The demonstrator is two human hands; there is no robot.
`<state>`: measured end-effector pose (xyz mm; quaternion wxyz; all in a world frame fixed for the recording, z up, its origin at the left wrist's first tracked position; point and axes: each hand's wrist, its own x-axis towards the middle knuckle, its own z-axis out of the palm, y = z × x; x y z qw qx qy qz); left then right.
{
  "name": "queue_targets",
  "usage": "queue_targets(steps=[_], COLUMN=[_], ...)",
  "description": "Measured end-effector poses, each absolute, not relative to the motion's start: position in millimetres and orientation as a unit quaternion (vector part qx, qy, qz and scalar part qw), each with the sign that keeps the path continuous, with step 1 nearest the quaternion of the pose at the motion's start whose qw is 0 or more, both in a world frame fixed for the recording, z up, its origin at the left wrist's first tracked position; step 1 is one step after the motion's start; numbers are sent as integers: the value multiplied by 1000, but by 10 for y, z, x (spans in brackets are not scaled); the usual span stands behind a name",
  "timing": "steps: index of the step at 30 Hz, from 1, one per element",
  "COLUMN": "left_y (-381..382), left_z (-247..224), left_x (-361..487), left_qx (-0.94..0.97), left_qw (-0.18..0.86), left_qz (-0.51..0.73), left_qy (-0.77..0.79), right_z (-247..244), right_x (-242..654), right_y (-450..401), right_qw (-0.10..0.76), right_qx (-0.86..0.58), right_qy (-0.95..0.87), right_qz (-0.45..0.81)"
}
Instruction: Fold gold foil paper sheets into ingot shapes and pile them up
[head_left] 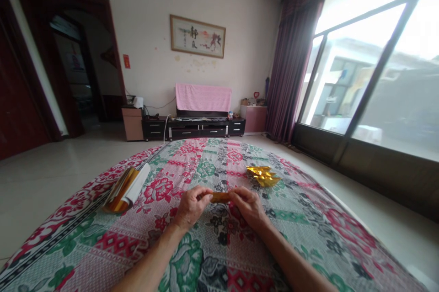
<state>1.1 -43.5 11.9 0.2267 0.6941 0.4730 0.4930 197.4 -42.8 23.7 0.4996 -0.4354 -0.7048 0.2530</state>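
Observation:
A narrow folded strip of gold foil paper (220, 197) stretches between my two hands, just above the patterned tablecloth. My left hand (192, 207) pinches its left end between thumb and fingers. The right end is gripped the same way by my right hand (248, 206). Beyond my right hand lie several folded gold foil pieces (264, 176), shiny and pointed, close together on the cloth. To the left of my hands rests a curled stack of gold and white paper sheets (126, 189).
The round table wears a floral tablecloth (192, 255) in red, green and grey. Past it stands a low black cabinet (199, 131) with a pink cloth (203, 97) draped over something on top. A large window (373, 63) and purple curtain (290, 59) are on the right.

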Motion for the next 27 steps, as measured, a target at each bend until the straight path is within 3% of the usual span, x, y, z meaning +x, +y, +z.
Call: queue_targets(steps=[13, 27], left_y=[-422, -407], left_z=[146, 120], left_x=[0, -15], left_qx=[663, 686], left_qw=[308, 324], left_qz=[466, 456], left_qy=[498, 465], right_z=[180, 209], right_x=[1993, 2017], right_y=[-360, -367], right_qw=[476, 466], right_qx=[-451, -450], right_qy=[-700, -721], right_qz=[282, 246])
